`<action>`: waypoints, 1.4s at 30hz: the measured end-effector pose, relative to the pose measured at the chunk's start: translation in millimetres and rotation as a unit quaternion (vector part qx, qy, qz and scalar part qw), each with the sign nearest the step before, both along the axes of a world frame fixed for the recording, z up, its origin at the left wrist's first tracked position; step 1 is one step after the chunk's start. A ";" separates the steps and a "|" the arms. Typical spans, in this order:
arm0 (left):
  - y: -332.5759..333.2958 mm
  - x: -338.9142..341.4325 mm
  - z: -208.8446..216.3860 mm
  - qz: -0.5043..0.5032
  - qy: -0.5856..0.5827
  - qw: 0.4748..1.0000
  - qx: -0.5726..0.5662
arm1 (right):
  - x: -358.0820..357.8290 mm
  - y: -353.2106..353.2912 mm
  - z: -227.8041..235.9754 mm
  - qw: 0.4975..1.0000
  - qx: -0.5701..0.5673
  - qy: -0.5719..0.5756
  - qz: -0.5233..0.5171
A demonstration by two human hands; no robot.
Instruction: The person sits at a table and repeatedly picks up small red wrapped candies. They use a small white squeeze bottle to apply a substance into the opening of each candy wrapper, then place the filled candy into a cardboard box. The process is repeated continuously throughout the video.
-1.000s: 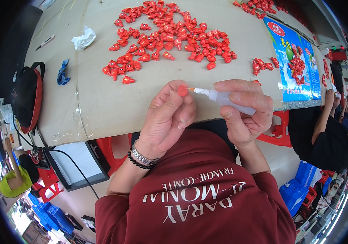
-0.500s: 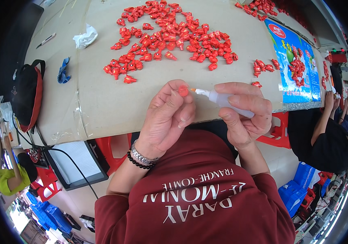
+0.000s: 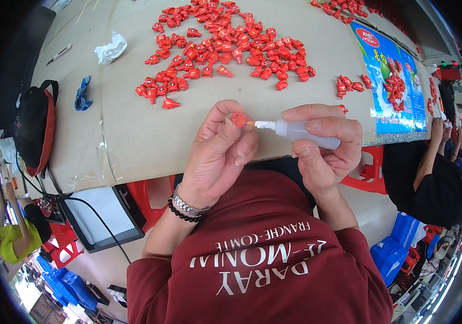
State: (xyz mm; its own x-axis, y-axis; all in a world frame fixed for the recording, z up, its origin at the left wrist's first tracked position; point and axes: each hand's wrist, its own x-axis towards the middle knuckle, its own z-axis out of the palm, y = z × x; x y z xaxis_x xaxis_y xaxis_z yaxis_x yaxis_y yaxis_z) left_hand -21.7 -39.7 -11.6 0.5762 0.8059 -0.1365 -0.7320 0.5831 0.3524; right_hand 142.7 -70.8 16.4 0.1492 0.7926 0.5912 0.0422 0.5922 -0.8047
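Between the thumb and forefinger of my left hand (image 3: 223, 137) is a small red plastic piece (image 3: 238, 120), its round face turned to the right. My right hand (image 3: 325, 140) grips a translucent squeeze bottle (image 3: 309, 135) with a white-wrapped neck and a thin orange tip. That tip points left and meets the red piece, or nearly so; whether it touches I cannot tell. Beyond my hands, a loose heap of similar red pieces (image 3: 225, 46) spreads over the table (image 3: 134, 129).
On the left lie a crumpled white tissue (image 3: 111, 48), a blue strip (image 3: 83, 94), a pen (image 3: 59, 54) and a black-and-red bag (image 3: 37, 127). At the right, a blue printed sheet (image 3: 374, 70) bears more red pieces. People (image 3: 436, 178) sit farther right.
The bottle's tip has moved left, up to the red piece, closing the small gap between them. My left hand has shifted slightly left and tilted the piece.
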 end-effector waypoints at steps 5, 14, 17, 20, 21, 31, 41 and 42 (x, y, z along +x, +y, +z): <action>-0.1 -1.1 -0.3 -0.005 0.009 1.000 0.000 | 0.6 1.1 -1.0 1.000 0.008 -0.010 -0.002; -1.2 -0.4 1.1 0.005 -0.007 1.000 -0.002 | 1.0 -0.1 -1.3 1.000 0.007 -0.010 0.002; -0.5 -0.6 -0.1 0.014 -0.002 1.000 0.003 | 0.4 -0.2 1.4 1.000 0.017 -0.003 -0.001; -0.5 -1.4 -0.5 0.029 0.021 0.999 0.020 | 2.6 1.0 1.8 0.999 0.027 -0.016 0.001; -0.2 -1.6 -0.8 0.033 0.027 0.999 0.031 | 2.7 0.9 1.7 0.999 0.027 -0.021 -0.002; -0.1 -2.3 0.7 0.080 0.096 0.989 0.078 | 3.0 1.9 3.3 0.997 0.032 -0.072 -0.011; 0.4 -2.8 0.2 0.083 0.102 0.988 0.082 | 5.1 5.1 2.5 0.993 0.061 -0.101 -0.019; 0.2 -2.3 1.6 0.084 0.103 0.988 0.080 | 5.2 5.2 2.4 0.992 0.062 -0.105 -0.020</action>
